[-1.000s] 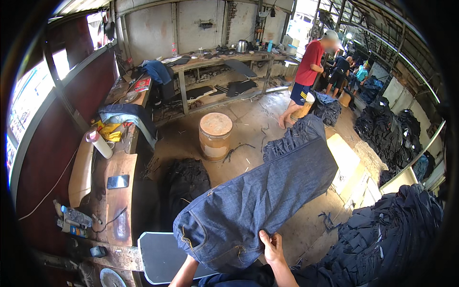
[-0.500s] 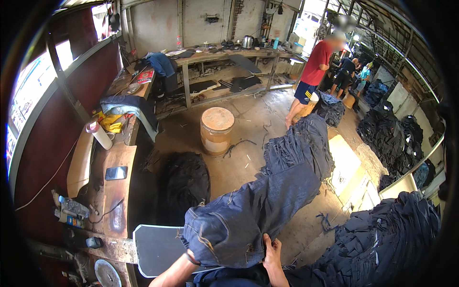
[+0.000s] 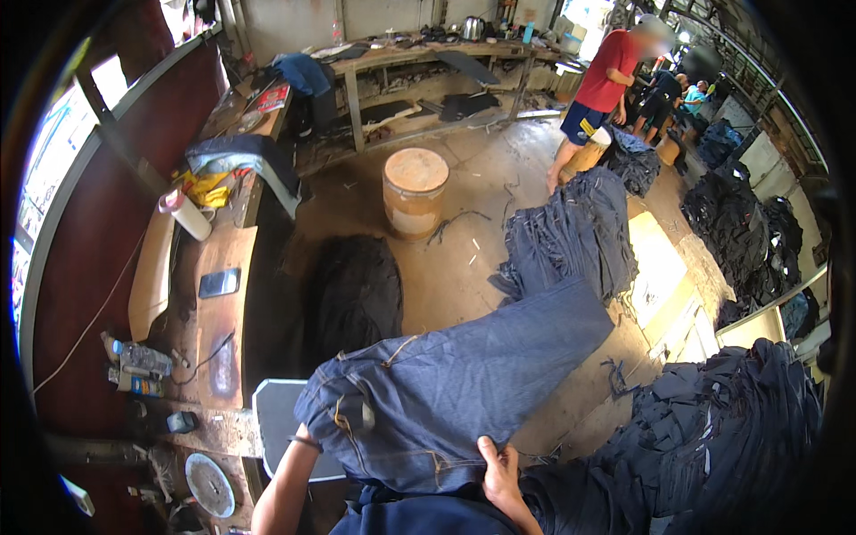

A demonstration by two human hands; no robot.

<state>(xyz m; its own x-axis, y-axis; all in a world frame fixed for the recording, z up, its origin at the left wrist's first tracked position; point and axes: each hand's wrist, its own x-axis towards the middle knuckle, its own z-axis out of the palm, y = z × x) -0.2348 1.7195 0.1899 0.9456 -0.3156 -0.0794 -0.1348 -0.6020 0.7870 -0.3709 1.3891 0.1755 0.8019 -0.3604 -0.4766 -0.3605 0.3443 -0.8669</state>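
A pair of dark blue denim jeans point(image 3: 481, 370) with orange stitching and loose thread ends stretches across in front of me. Its far end reaches toward a heap of similar denim point(image 3: 571, 236). My left hand point(image 3: 306, 432), with a dark band at the wrist, holds the jeans at their left end; its fingers are hidden by the cloth. On the near edge, my right hand point(image 3: 501, 473) grips the fabric with the thumb on top. Partly covered by the jeans, a dark board with a pale rim point(image 3: 276, 419) lies below my left forearm.
A large dark garment pile point(image 3: 722, 437) stands at my right. On the left, a wooden bench point(image 3: 223, 312) carries a phone point(image 3: 219, 283), a tumbler point(image 3: 185, 217) and a plastic bottle point(image 3: 143, 358). A drum point(image 3: 415, 192) stands ahead. A person in red point(image 3: 602, 80) stands farther off.
The jeans have been spread flatter, and their left end has shifted left with my left hand. My right hand has moved slightly left and down, still gripping the near edge.
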